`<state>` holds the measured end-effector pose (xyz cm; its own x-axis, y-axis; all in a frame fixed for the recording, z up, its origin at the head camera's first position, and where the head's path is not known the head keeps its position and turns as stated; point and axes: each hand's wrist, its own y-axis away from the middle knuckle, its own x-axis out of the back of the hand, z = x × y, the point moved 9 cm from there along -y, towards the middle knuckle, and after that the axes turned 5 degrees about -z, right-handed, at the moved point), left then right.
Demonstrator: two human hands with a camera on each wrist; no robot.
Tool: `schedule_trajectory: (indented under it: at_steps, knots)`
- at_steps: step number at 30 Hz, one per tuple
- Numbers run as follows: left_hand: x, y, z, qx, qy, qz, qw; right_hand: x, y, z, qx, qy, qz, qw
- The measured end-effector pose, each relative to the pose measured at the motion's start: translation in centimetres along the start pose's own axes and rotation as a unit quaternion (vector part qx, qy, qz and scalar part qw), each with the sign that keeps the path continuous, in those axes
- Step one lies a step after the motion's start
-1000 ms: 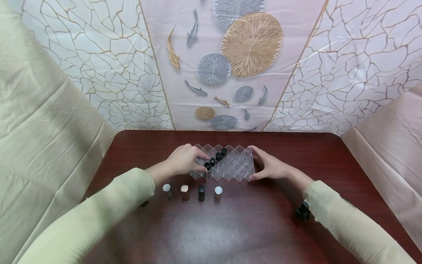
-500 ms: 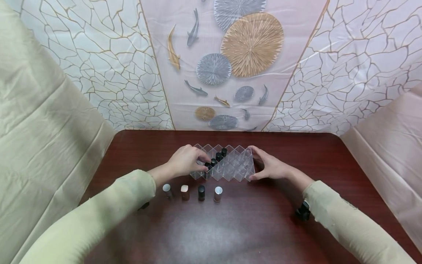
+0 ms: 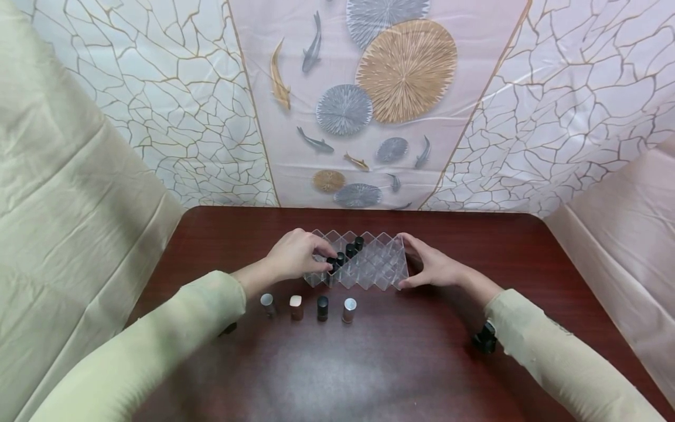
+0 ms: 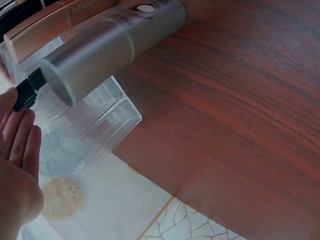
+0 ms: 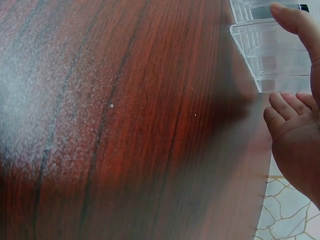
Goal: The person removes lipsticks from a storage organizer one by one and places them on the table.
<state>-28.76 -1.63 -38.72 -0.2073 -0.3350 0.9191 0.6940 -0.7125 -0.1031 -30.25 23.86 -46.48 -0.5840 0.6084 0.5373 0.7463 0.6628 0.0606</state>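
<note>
A clear lipstick organizer (image 3: 377,264) with diamond-shaped compartments stands on the table, several black lipstick tubes (image 3: 350,251) set in it in a slanting row. My left hand (image 3: 297,256) reaches over its left end, thumb and fingertips pinching a black lipstick tube (image 3: 331,264) at the near end of that row. The left wrist view shows the same pinch on the black tube (image 4: 31,90); its lower part is hidden. My right hand (image 3: 435,264) grips the organizer's right end, thumb at the front and fingers toward the back. The right wrist view shows that thumb against the clear wall (image 5: 280,47).
In front of the organizer several tubes stand upright in a line: a silver one (image 3: 267,305), a rose-gold one (image 3: 296,308), a black one (image 3: 322,309) and another silver-topped one (image 3: 349,310). Patterned cloth (image 3: 211,117) hangs behind the dark wooden table (image 3: 422,363).
My left hand shifts only slightly, still at the same black tube. The right hand and organizer stay where they were.
</note>
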Motion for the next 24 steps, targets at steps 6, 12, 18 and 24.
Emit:
schedule_trajectory:
  at_steps: [6,12,18,24]
  knots:
    - [1.1,-0.1,0.2,0.006,0.022,0.007,0.9997,0.1,0.0,-0.1,-0.002,0.006,0.001,1.0000]
    - [2.2,0.0,0.7,0.010,0.030,0.009,0.9994,0.0,-0.1,0.0,-0.006,0.001,0.000,1.0000]
    - [3.4,0.1,1.5,0.001,0.027,0.014,0.9995,0.0,0.0,0.0,-0.006,0.006,0.000,1.0000]
    - [4.6,0.2,2.4,-0.018,0.015,0.026,0.9994,0.1,0.0,-0.1,-0.008,0.006,0.002,0.9999]
